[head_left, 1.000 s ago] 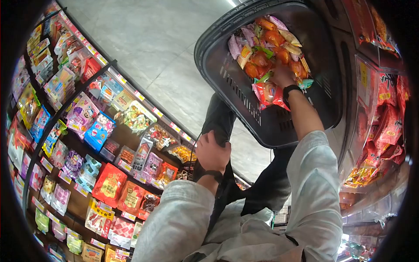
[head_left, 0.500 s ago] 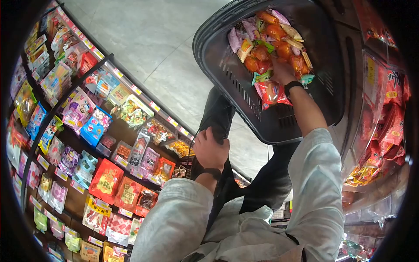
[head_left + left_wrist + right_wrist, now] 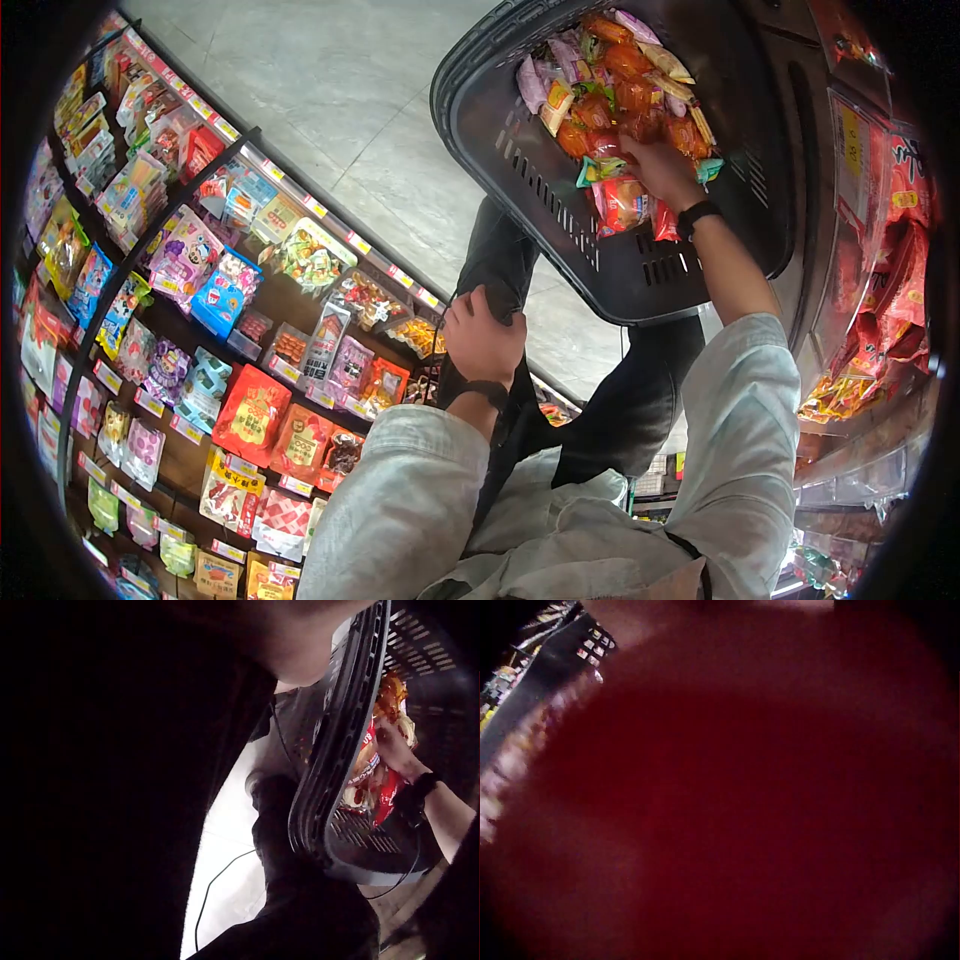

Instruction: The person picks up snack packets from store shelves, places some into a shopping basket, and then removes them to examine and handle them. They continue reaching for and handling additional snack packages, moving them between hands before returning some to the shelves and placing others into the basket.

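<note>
My right hand (image 3: 662, 172) reaches down into a black plastic basket (image 3: 505, 190), among a pile of wrapped snacks (image 3: 630, 95). Its fingertips are at the orange-brown packs (image 3: 603, 142), partly hidden among them, and I cannot tell whether they pinch one. Just below the hand lies a red-and-clear snack packet (image 3: 622, 203). In the left wrist view the right hand (image 3: 397, 750) shows beside the same red packets. A blurred dark red surface fills most of the right wrist view. My left hand (image 3: 485, 335) rests on my dark-trousered knee, fingers draped over it, holding nothing.
On the left, a long shelf (image 3: 280, 290) holds rows of bagged snacks behind price tags. A rack of red packets (image 3: 895, 290) stands close on the right. Grey tiled floor (image 3: 340, 70) lies between shelf and basket. A thin cable (image 3: 214, 881) hangs near the leg.
My right hand has shifted a little to the right inside the basket. Packs near its fingers have moved slightly. The right leg has swung rightward. My left hand stays on the knee.
</note>
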